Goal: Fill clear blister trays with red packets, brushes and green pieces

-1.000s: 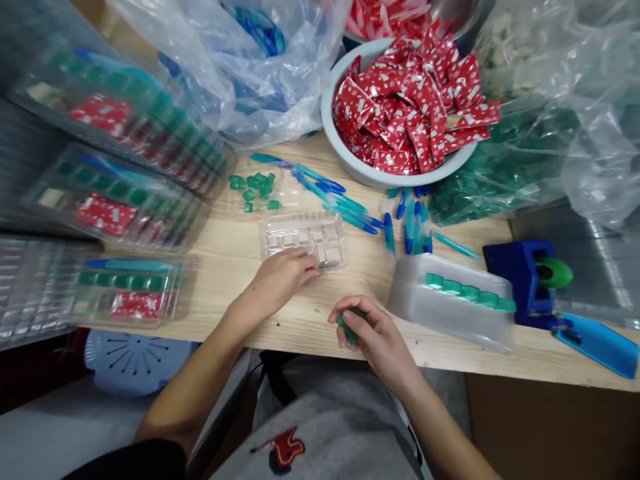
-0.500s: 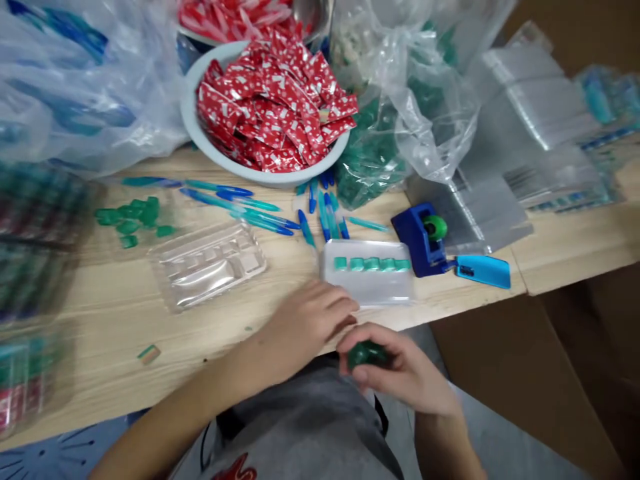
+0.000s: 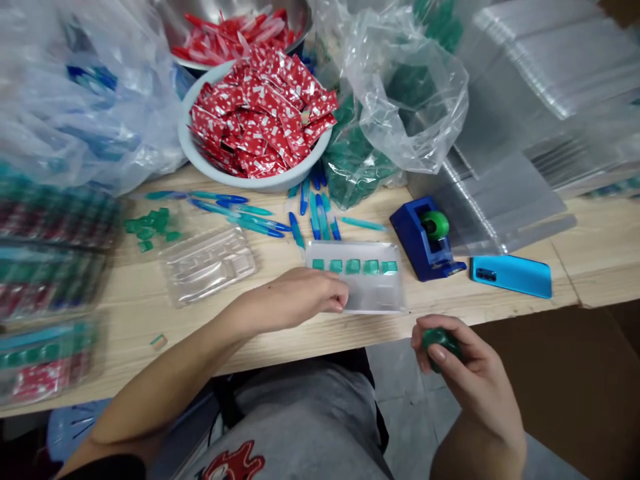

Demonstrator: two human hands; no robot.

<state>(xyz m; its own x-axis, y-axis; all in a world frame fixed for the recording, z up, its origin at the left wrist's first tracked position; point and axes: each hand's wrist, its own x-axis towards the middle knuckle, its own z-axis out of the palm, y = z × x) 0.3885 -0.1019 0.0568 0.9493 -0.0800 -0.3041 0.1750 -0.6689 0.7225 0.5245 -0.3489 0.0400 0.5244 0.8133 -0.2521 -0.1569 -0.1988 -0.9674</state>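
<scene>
My right hand (image 3: 467, 370) is held off the table's front edge, fingers curled round a dark green translucent clump (image 3: 441, 347); its separate pieces are hard to make out. Over the lower left of a clear plastic tray (image 3: 370, 297) is my left hand (image 3: 313, 293), its fingers bent inward; whatever they pinch is hidden. Along the tray's upper part runs a row of green square pieces (image 3: 353, 267). To the left lies another clear moulded tray (image 3: 207, 267) with nothing in it. Loose green pieces (image 3: 153, 225) are heaped behind that tray.
Blue pens (image 3: 250, 220) lie behind the trays. A bowl (image 3: 187, 133) holds red packets. Right of the tray stand a blue tape dispenser (image 3: 417, 237) and a blue phone (image 3: 515, 277). Filled packs (image 3: 50, 280) are stacked left. Plastic bags (image 3: 365, 160) and clear sleeves (image 3: 505, 187) fill the back.
My right hand has moved right, away from my left, still holding the green clump. My left hand has reached forward onto the tray's lower left. The view has shifted.
</scene>
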